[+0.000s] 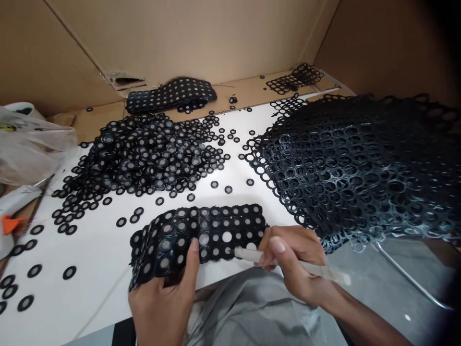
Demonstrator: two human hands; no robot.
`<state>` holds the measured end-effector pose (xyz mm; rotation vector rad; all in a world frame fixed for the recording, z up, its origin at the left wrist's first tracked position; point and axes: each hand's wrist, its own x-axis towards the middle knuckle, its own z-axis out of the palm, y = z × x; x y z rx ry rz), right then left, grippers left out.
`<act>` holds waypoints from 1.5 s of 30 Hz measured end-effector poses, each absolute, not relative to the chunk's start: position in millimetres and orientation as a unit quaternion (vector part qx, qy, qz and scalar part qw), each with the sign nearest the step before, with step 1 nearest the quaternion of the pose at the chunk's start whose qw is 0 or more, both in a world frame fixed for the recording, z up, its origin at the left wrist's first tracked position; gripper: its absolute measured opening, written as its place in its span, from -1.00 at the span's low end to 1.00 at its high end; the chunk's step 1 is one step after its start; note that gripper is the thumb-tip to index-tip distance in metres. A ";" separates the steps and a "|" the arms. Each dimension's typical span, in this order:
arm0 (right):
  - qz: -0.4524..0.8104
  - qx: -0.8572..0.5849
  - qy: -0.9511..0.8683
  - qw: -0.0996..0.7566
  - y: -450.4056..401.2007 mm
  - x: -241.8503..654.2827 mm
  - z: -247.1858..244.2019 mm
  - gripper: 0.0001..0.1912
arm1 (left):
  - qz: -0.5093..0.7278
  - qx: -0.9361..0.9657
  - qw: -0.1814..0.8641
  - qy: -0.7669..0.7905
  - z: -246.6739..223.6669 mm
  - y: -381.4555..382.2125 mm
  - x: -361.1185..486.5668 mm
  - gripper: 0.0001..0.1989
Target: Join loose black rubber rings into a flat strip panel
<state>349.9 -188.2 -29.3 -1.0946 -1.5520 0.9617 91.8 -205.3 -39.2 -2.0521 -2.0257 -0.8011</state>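
Note:
In the head view, my left hand grips the lower left part of a black sheet of joined rings, thumb on top and fingers hidden underneath. Pale discs fill most of its rings, and a few look brighter white. The sheet bends upward at its left end. My right hand is closed around a white pen-like stick, its tip at the sheet's lower edge, right of the left thumb. I cannot make out the exact kind of stick.
A heap of loose black rings spreads behind the sheet. Stacked black ring-mesh sheets hang over the table's right edge. A folded strip lies against the cardboard wall. A plastic bag and an orange-tipped white object are at left.

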 end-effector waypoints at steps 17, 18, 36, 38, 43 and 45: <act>0.463 -0.488 -0.618 0.406 -177.1 345.0 -17.4 -0.38 | -0.276 -0.689 -0.073 -0.666 -24.3 -197.6 100.9 -0.58; 0.471 -0.488 -0.614 0.403 -176.9 345.7 -17.3 -0.38 | -0.278 -0.683 -0.092 -0.670 -24.1 -199.1 99.7 -0.59; 0.480 -0.476 -0.661 0.326 -173.7 341.8 -16.5 -0.58 | -0.385 -0.581 -0.166 -0.698 -30.1 -207.1 106.8 -0.59; 0.497 -0.469 -0.647 0.337 -172.1 343.4 -15.7 -0.52 | -0.399 -0.562 -0.170 -0.704 -31.6 -206.5 108.8 -0.59; 0.561 -0.461 -0.547 0.417 -169.3 352.6 -18.0 -0.37 | -0.426 -0.537 -0.165 -0.709 -30.1 -203.0 109.2 -0.61; 0.574 -0.463 -0.505 0.448 -169.3 355.2 -19.8 -0.35 | -0.413 -0.524 -0.190 -0.720 -26.2 -202.2 105.4 -0.62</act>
